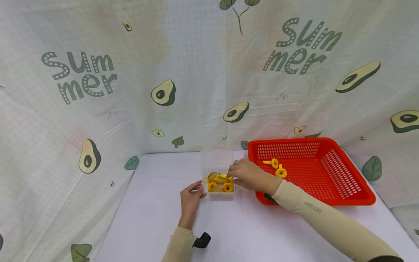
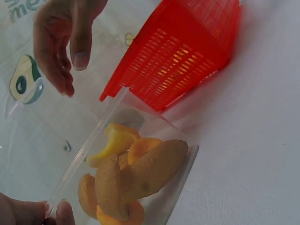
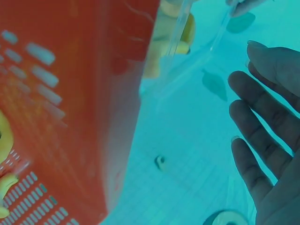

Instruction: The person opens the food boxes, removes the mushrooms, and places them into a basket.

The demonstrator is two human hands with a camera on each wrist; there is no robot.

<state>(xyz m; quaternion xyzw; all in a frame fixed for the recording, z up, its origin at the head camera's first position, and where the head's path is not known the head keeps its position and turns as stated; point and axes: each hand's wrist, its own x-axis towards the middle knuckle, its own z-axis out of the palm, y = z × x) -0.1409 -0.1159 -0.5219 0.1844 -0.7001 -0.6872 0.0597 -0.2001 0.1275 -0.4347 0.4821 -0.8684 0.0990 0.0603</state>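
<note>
A small clear plastic box [image 1: 221,196] stands on the white table. Inside lie tan-brown rounded pieces [image 2: 157,168] and yellow-orange trumpet-shaped pieces [image 1: 227,187] that look like toy mushrooms. At the box's left side, my left hand [image 1: 190,203] pinches the wall between thumb and fingers, seen at the lower corner of the left wrist view. My right hand [image 1: 248,176] hovers by the box's right edge, between it and the red basket [image 1: 356,196]. Its fingers [image 3: 262,117] are loosely bent and apart, with nothing in them.
Two yellow-orange trumpet-shaped pieces [image 1: 280,171] lie in the basket's left part. The basket's slotted wall rises close to the box's right, under my right forearm. Behind the table hangs a pale cloth [image 1: 196,127] printed with avocados.
</note>
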